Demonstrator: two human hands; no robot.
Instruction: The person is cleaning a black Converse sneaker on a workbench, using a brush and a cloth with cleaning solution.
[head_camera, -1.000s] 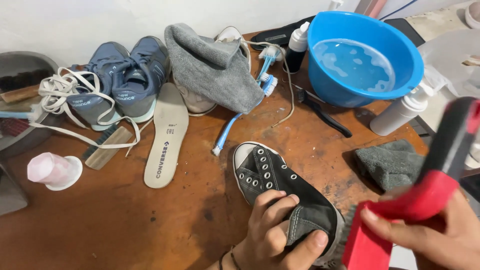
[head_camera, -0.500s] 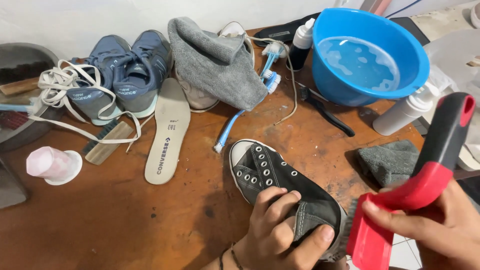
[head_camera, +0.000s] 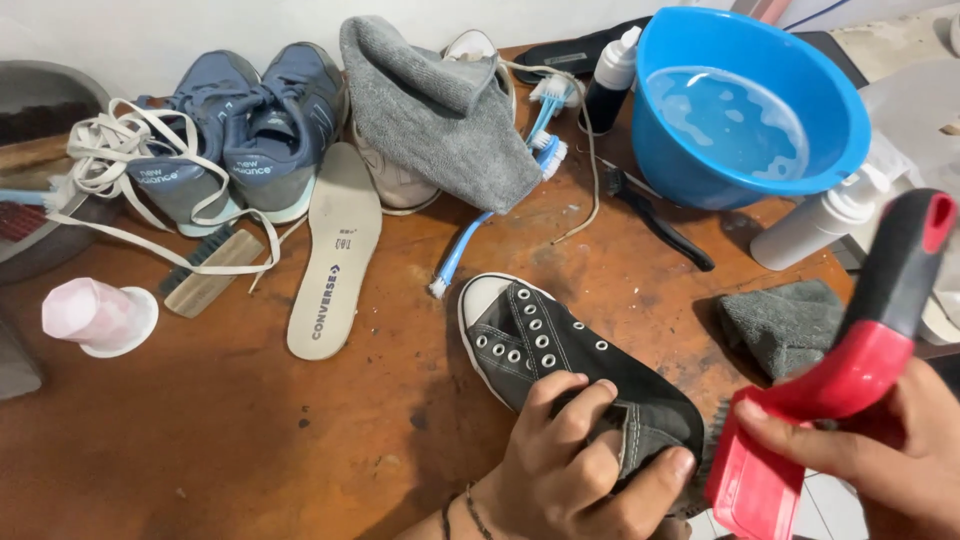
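left hand (head_camera: 575, 465): fingers curled, clamped, thumb out | right hand (head_camera: 880, 460): closed in a grip, fingers wrapped

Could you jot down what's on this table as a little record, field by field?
left hand: grips heel of black sneaker, laces out
right hand: holds red brush beside the heel
table: brown wood, scuffed
far right: blue basin with water, white pump bottle
far left: blue sneakers, white laces
middle: insole, grey towel over a pale shoe, blue toothbrush
near right: grey cloth
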